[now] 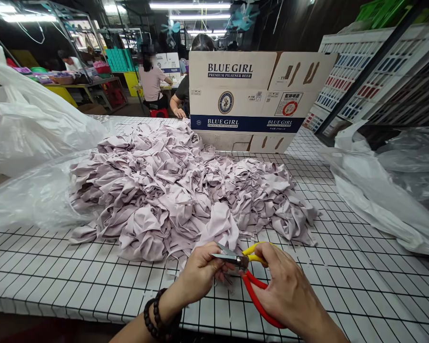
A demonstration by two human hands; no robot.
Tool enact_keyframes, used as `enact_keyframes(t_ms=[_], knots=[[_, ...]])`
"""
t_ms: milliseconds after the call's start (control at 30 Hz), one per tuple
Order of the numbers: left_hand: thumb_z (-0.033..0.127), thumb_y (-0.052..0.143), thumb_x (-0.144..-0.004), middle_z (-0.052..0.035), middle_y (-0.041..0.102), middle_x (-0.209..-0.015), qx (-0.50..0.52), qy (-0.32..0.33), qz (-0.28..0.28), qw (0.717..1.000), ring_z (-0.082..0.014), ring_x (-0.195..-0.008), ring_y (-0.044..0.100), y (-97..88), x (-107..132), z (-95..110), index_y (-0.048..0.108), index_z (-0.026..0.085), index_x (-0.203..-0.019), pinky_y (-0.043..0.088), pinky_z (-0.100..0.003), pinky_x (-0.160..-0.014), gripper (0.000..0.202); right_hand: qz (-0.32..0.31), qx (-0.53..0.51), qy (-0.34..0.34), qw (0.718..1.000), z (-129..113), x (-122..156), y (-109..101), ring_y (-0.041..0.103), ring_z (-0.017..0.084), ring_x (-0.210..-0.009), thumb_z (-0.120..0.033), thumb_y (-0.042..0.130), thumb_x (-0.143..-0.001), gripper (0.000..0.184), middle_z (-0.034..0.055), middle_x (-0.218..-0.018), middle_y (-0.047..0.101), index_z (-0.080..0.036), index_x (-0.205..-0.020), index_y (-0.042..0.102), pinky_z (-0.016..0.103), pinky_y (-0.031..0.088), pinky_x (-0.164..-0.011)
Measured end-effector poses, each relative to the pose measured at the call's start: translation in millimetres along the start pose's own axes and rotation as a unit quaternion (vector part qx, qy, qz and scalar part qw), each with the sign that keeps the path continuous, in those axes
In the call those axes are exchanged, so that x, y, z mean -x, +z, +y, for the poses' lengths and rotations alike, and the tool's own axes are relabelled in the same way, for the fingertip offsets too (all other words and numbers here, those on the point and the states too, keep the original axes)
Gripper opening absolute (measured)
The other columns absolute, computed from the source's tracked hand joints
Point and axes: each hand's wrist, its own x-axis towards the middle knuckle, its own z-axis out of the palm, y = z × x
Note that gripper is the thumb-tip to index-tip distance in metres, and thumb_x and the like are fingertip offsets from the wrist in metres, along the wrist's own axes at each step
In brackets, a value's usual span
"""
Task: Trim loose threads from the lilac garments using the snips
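Observation:
A pair of scissors point(241, 263) with one red and one yellow handle is in my right hand point(289, 288). Their blades are parted and point left, right beside the fingers of my left hand point(200, 271). Those fingers are pinched on a piece of pale mauve fabric point(219, 226), partly hidden by the hand and blades. Dark beaded bracelets point(155, 314) circle my left wrist. Just beyond both hands spreads a large heap of the same crumpled fabric pieces point(157, 181), with thin straps or strips among them.
A Blue Girl beer carton point(236, 100) stands at the table's far side. Clear plastic bags lie left point(32, 138) and right point(375, 186) on the grid-patterned tablecloth point(103, 286). A co-worker's hand point(179, 113) shows beside the carton. White crates point(364, 71) are stacked at right.

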Motion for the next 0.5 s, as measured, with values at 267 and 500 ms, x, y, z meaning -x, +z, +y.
enact_keyframes(t_ms=[267,500], knots=[[0.048,0.062,-0.082,-0.0020,0.054,-0.066,-0.011,0.008,0.001,1.000,-0.0099,-0.051,0.049,1.0,-0.4,2.6,0.070,0.012,-0.069,0.042,-0.022,-0.050,0.039,-0.032,-0.013,0.030,0.999,-2.4,1.1,-3.0,0.060,0.019,-0.072,-0.032,0.060,-0.078,0.021,0.0012,-0.080,0.061,-0.024,-0.087,0.043,0.032,0.051,-0.063],[0.046,0.060,-0.084,-0.0022,0.055,-0.066,-0.021,0.021,-0.009,1.000,-0.0102,-0.053,0.049,1.4,0.0,3.1,0.070,0.013,-0.070,0.041,-0.022,-0.051,0.038,-0.058,-0.045,0.075,0.994,-6.4,0.9,-4.1,0.062,0.019,-0.071,-0.035,0.061,-0.077,0.020,0.0000,-0.077,0.063,-0.026,-0.084,0.044,0.031,0.051,-0.063]])
